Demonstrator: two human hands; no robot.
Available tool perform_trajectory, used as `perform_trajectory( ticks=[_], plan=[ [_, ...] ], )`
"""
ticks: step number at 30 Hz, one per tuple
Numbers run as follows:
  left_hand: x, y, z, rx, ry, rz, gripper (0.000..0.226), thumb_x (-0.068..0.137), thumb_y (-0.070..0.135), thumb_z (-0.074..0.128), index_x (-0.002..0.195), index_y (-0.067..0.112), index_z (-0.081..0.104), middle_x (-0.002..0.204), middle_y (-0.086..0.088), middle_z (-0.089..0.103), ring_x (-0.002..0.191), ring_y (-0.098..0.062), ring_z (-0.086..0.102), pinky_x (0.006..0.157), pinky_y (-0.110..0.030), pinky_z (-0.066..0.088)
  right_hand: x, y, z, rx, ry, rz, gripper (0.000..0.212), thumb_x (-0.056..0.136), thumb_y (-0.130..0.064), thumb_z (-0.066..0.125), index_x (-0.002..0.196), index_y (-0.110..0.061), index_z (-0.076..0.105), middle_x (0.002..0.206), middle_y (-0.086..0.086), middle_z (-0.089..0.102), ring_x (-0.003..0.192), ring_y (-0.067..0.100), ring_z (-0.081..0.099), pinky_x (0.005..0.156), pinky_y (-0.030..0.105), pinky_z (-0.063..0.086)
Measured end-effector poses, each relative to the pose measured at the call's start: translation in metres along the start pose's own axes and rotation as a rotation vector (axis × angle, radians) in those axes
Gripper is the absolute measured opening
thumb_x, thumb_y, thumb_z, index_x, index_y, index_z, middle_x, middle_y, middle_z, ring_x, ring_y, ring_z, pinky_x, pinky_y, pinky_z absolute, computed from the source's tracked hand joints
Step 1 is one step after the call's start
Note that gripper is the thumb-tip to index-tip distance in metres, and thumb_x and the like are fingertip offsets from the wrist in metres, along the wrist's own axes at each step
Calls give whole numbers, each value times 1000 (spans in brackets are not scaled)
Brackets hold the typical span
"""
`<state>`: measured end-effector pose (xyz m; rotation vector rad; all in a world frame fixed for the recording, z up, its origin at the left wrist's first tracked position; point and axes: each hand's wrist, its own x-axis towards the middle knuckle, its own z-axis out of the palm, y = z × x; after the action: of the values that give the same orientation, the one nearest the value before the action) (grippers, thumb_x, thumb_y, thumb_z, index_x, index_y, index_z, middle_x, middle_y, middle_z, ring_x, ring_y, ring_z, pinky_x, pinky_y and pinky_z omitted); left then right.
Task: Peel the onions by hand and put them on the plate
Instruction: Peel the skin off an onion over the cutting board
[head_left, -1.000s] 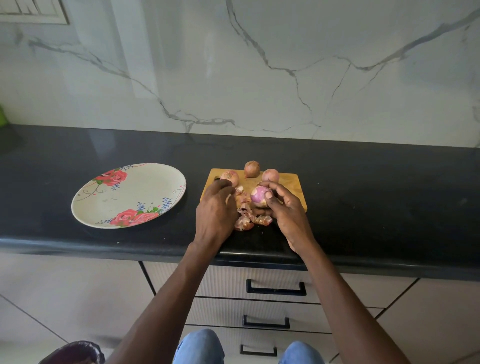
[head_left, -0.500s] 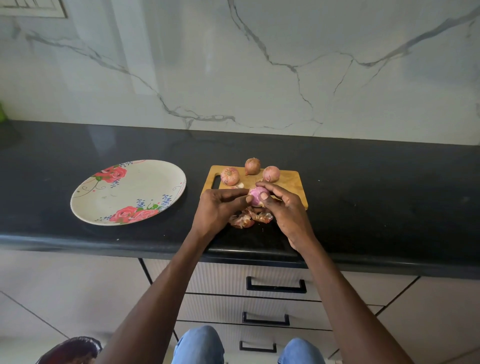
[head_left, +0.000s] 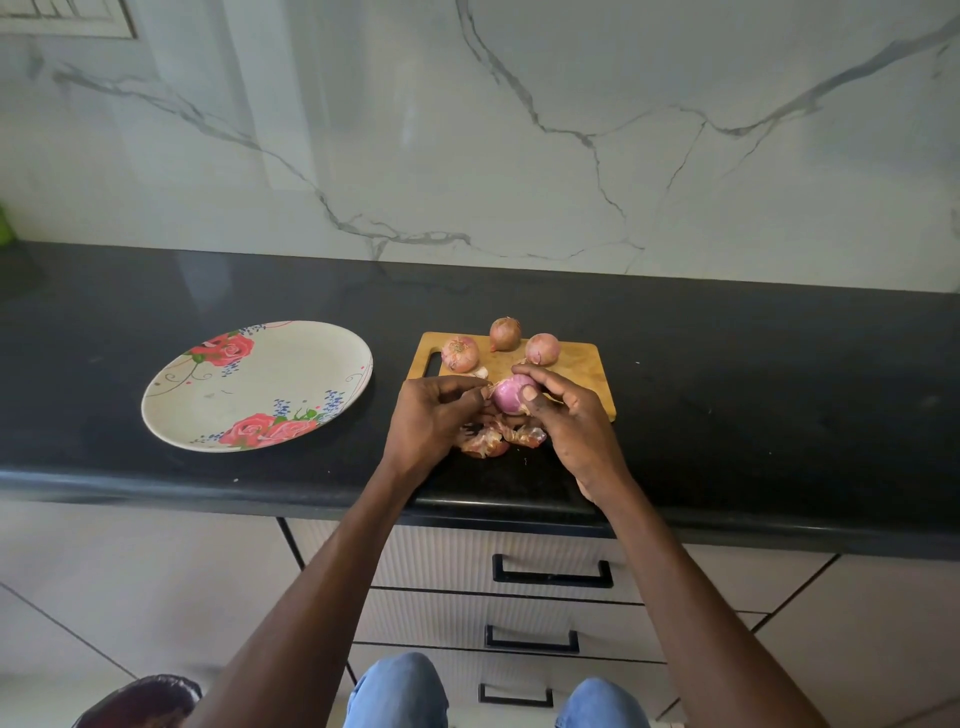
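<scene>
My right hand (head_left: 563, 421) grips a partly peeled purple onion (head_left: 510, 394) above the near edge of a wooden cutting board (head_left: 582, 364). My left hand (head_left: 434, 415) pinches a strip of skin at the onion's left side. Three unpeeled onions sit at the board's far side: one on the left (head_left: 460, 354), one in the middle (head_left: 505, 333), one on the right (head_left: 542, 349). Loose peels (head_left: 488, 440) lie on the counter under my hands. A flowered plate (head_left: 249, 384) with nothing on it lies to the left.
The black counter (head_left: 753, 395) runs along a marble wall. Drawers with black handles (head_left: 551, 571) sit below the counter edge. A dark bin (head_left: 140, 699) stands on the floor at lower left. My knees in jeans show at the bottom.
My left hand came up from the peel pile to the onion and now pinches its skin. My right hand keeps holding the onion, lifted slightly.
</scene>
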<state>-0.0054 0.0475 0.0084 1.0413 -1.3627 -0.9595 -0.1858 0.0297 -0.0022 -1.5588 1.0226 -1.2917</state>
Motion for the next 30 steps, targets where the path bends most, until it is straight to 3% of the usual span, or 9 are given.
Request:
perform_trajectory(
  ticks=[6,11,16,19,21,23,26,30],
  plan=[
    [0,0,1,45,27,4,14,97,5,62,98,9,76,86,-11,77,77,-22,73,71,-27,60,2,0,1,1,-27,31,20,102,-19,59,115,-30,69,123,-5,67,114,12,65,91,30,57],
    [0,0,1,42,78,-2,15,98,4,60,95,7,75,83,-11,77,77,-23,75,72,-31,61,1,-1,0,7,-44,25,21,93,-16,72,113,-20,67,121,0,66,110,16,68,85,32,60],
    [4,-6,-1,51,217,-57,17,100,18,62,101,7,75,81,-8,77,77,-27,76,78,-47,62,1,1,-1,29,-53,36,28,96,-16,68,122,-21,63,129,0,64,113,13,67,88,34,60],
    [7,-11,0,202,230,-8,21,101,16,59,115,11,73,95,-3,78,87,-19,75,85,-41,61,1,2,0,46,-44,54,31,97,-13,66,126,-22,61,130,-1,64,113,9,66,83,28,58],
    [5,-8,1,283,184,99,36,99,4,58,133,14,64,114,4,73,101,-6,71,89,-26,58,1,1,0,41,-31,47,32,96,-12,67,125,-23,62,129,-3,65,115,10,66,84,27,58],
    [2,-6,1,275,85,165,37,97,8,64,133,13,64,120,2,72,107,-4,69,90,-25,57,2,2,0,40,-30,31,34,94,-12,70,126,-23,62,129,-3,66,116,11,65,88,29,58],
    [-1,-4,1,169,9,130,31,91,18,73,121,11,71,111,-1,76,102,-11,72,88,-33,60,1,2,0,7,-40,9,40,92,-15,73,130,-20,63,129,-4,67,117,9,64,90,29,58],
    [-3,2,1,86,-74,83,20,89,19,73,109,17,76,97,1,78,94,-17,74,84,-32,60,0,1,-1,-11,-40,-18,45,87,-20,79,131,-21,65,127,-8,68,119,8,63,97,36,56]
  ],
)
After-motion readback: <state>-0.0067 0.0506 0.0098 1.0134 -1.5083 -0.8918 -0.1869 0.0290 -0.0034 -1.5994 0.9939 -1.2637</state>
